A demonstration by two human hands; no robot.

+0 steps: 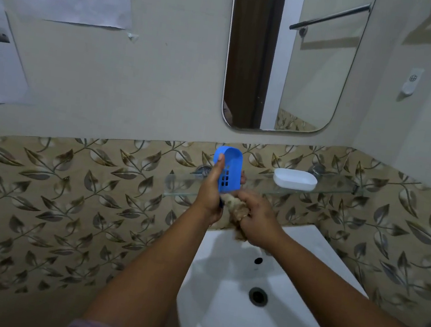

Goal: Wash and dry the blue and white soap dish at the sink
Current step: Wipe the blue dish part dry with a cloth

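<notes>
**Head view: blue tray held upright for wiping, white base waiting on the shelf**

Head camera shows the blue slotted plastic soap-dish insert (pixel 228 172) held upright above the sink's back edge, its rounded end pointing up and its hollow side facing the camera. The left hand (pixel 209 192) grips it along the left edge, thumb curled over the rim and fingers wrapped behind. Just below and to the right, the right hand (pixel 253 220) is closed round a crumpled brownish cloth (pixel 233 207), which touches the insert's lower end. By my reading this is the drying or wiping step on the blue half. The white oval plastic soap-dish base (pixel 295 179) sits apart on the clear glass wall shelf (pixel 260 189), to the right of the hands. Below lies the white ceramic sink (pixel 230 316), with its dark drain (pixel 258 296) and no water seen running.

What could go wrong:

- The insert is held by one edge only; if wet, a firm push from the cloth could twist it free and drop it into the basin.
- Water may linger in the slots if the cloth only passes over the flat faces.
- A wide wiping stroke toward the right could bump the shelf edge or nudge the white base off the glass.
</notes>
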